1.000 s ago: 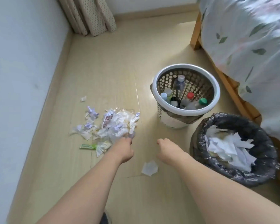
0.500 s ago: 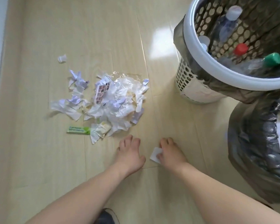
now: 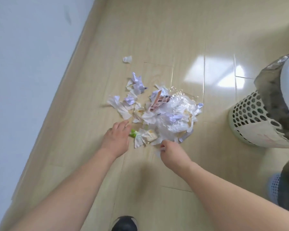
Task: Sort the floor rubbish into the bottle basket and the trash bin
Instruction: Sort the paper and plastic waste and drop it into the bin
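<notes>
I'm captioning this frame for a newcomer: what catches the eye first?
A heap of crumpled paper and clear plastic sprawls mid-floor. Both hands reach its near edge: the left hand over a green wrapper, the right hand pinching a white scrap. A perforated basket stands right.

Left grip [image 3: 118, 136] flat; right grip [image 3: 171, 154] curled
</notes>
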The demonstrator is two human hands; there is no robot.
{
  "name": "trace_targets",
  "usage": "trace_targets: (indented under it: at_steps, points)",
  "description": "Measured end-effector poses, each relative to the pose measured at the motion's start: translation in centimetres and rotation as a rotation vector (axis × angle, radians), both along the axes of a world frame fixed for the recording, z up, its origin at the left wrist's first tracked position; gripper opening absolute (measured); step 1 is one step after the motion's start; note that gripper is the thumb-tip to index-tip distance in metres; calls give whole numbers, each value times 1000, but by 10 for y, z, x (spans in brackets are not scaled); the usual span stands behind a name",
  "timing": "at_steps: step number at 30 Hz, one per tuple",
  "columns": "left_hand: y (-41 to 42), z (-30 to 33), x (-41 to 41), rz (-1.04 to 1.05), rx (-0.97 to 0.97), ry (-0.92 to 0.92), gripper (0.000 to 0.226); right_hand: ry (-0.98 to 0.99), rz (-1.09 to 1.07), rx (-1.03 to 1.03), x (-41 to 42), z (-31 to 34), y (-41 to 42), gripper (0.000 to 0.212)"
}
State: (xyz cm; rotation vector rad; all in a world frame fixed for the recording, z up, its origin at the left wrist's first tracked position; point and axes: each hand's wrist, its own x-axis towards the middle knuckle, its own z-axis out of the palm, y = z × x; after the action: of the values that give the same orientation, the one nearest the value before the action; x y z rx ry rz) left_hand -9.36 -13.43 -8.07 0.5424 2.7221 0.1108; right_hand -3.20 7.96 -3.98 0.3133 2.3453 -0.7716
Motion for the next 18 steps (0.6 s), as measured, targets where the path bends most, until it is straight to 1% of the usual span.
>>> trace_targets:
  at_steps: [1,3,6,8,10,12,13,15,17,18]
  points:
    - [-5,-5,-5,59,-25,-13,59,-2,27,-5,-4,1,-9,18]
    - [-13,-15,-6,85,-125,-21,57,-26,107,3,-10,2,-23,22]
    - [-16,-25,14,2,-157,96,37,-58,160,32,-7,0,-26,22]
    - [-21,-27,32,12,-148,96,32,-87,179,34,-1,0,-23,17]
    - [-30,-25,41,152,-168,-27,31,-102,196,38,2,4,-20,11]
    - [-43,-22,48,296,-213,-207,33,-95,205,67,4,12,-14,12]
    - [-51,-18,49,341,-194,-301,33,-86,207,87,4,17,-10,13]
    - [-62,-4,48,399,-132,-482,29,-64,198,112,6,28,-1,15]
    - [-61,28,41,429,-91,-636,21,-26,175,128,8,52,10,16]
    - [-55,48,34,444,-55,-680,17,-1,156,127,9,65,15,16]
